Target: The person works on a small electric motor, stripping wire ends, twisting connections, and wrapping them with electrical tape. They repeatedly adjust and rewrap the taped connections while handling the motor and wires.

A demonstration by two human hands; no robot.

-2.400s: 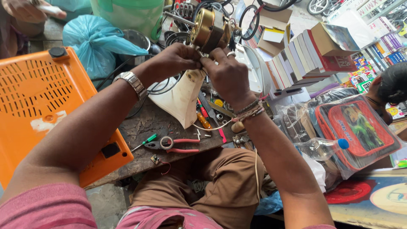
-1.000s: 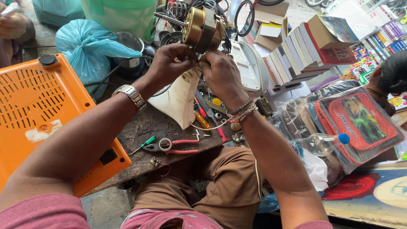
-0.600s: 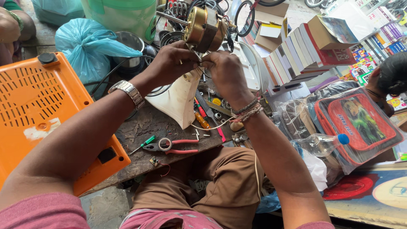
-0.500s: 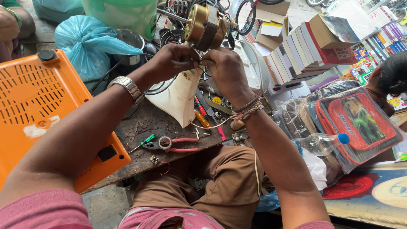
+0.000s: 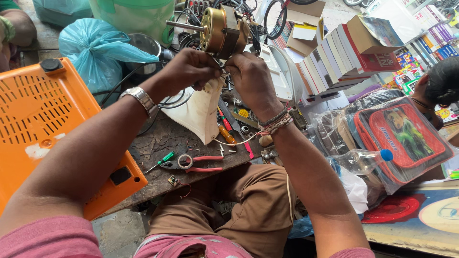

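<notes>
Brass-coloured metal catches the light on the fan motor (image 5: 221, 29), which you hold raised over the worn wooden bench (image 5: 162, 143). Its long axis runs roughly level, the thin steel shaft pointing left. Your left hand (image 5: 187, 70) curls closed beneath the round casing, fingers pinched at its underside; your right hand (image 5: 251, 76) closes likewise just beside it, knuckles up. A smooth white plastic housing (image 5: 198, 112) hangs below both hands. Red-handled pliers (image 5: 191, 164) lie flat on the bench, near an orange perforated plastic case (image 5: 52, 124).
</notes>
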